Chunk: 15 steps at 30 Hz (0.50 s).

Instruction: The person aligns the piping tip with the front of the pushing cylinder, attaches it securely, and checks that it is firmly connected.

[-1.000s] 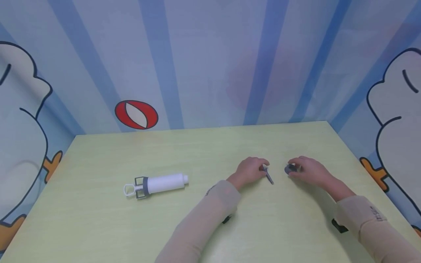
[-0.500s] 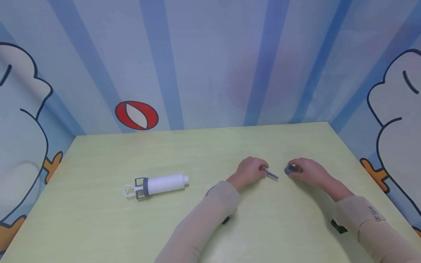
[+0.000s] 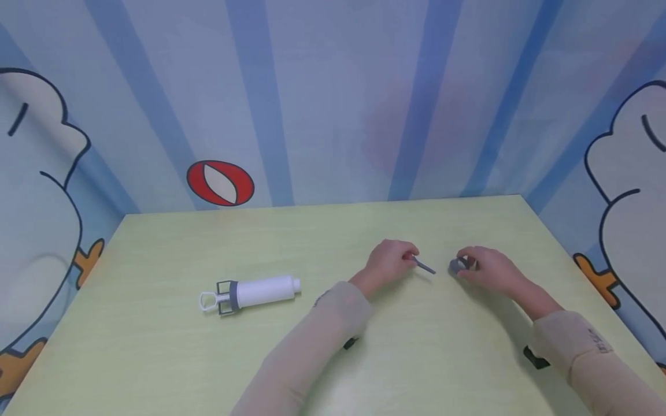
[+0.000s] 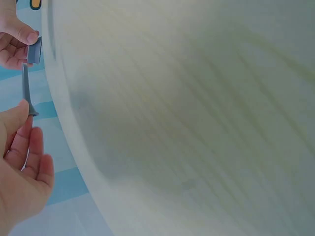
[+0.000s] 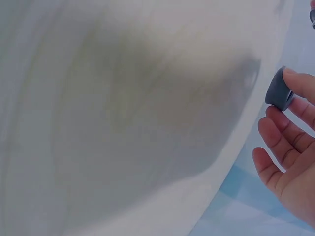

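In the head view my left hand (image 3: 389,261) pinches a slim grey nozzle (image 3: 424,266) by its wider end, the narrow end pointing right. The left wrist view shows the nozzle (image 4: 26,91) between thumb and fingertips, its flared base at the grip. Facing it across a small gap, my right hand (image 3: 491,268) holds a short grey ring-shaped cap (image 3: 456,266) between thumb and fingers. In the right wrist view the cap (image 5: 279,89) shows its smooth outer side, with the other fingers spread below. Both parts are held above the table.
A white syringe-like barrel (image 3: 266,290) with a grey collar and a white loop handle (image 3: 208,301) lies on its side at the left of the pale table (image 3: 171,370). A blue striped backdrop (image 3: 333,104) rises behind the table's far edge.
My left hand has shifted slightly up and left. The nozzle in it has swung from pointing down toward the near side to pointing right. My right hand has stayed nearly in place with the cap.
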Tool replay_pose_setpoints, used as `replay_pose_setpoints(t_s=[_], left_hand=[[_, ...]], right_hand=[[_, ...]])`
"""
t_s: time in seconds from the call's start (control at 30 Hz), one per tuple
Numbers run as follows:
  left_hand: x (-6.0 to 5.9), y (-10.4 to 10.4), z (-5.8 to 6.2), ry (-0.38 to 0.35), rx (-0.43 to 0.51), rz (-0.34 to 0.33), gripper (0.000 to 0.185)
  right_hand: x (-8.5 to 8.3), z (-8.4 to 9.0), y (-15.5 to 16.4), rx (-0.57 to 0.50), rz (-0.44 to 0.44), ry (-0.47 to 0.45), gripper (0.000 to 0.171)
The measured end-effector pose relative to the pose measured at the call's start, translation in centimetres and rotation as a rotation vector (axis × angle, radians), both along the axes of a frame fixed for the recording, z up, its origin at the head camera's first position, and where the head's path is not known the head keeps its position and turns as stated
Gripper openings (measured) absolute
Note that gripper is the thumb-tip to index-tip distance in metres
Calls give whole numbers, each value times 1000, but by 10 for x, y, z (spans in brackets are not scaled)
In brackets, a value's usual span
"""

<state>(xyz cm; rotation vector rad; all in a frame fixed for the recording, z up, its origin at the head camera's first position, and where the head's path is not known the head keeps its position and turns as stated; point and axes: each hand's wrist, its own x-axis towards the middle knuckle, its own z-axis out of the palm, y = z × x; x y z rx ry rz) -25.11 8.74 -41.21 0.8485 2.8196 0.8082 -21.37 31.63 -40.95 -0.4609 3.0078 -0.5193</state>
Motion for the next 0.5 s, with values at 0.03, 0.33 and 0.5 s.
replay_pose_setpoints(t_s=[0.03, 0.33, 0.5], left_hand=[[0, -1, 1, -7, 17, 8, 22], [2, -11, 2, -80, 145, 79, 23], [4, -16, 3, -53, 195, 93, 23]], right_hand=[[0, 1, -1, -10, -1, 2, 37], [1, 8, -13, -128, -10, 22, 32], [4, 13, -21, -205, -9, 39, 31]])
